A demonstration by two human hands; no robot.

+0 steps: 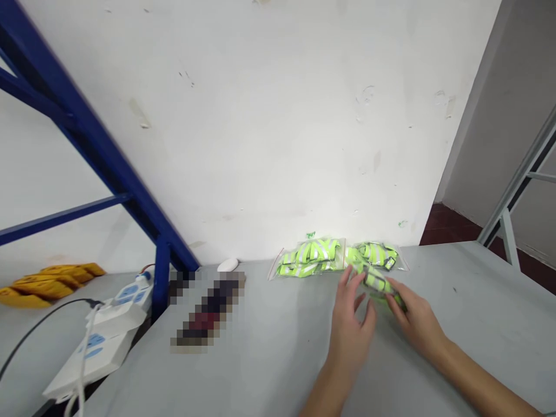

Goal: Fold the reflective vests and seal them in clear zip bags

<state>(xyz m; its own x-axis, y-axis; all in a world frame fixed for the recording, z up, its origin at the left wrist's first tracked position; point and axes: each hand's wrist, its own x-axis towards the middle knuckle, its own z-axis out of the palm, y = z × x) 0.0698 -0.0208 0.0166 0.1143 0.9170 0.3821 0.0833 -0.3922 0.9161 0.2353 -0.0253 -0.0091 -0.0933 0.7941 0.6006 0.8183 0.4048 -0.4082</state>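
Note:
A yellow-green reflective strap bundle (377,282), banded with silver, is tilted above the grey tabletop. My right hand (419,318) grips its right end, fingers on top and thumb underneath. At the bundle's left end is my left hand (351,315), its fingers apart and curved, the fingertips at or touching the edge. Just behind, against the wall, lie two similar bundles in clear plastic bags: a larger left bag (310,258) and a smaller right bag (377,255). The raised bundle partly covers the smaller bag.
The grey table (269,347) meets a white wall (269,127). A round white object (228,265) and a pixelated long item (211,313) lie to the left. Beyond a blue metal frame (108,156) are white power strips (98,347) with cables and yellow cloth (47,284).

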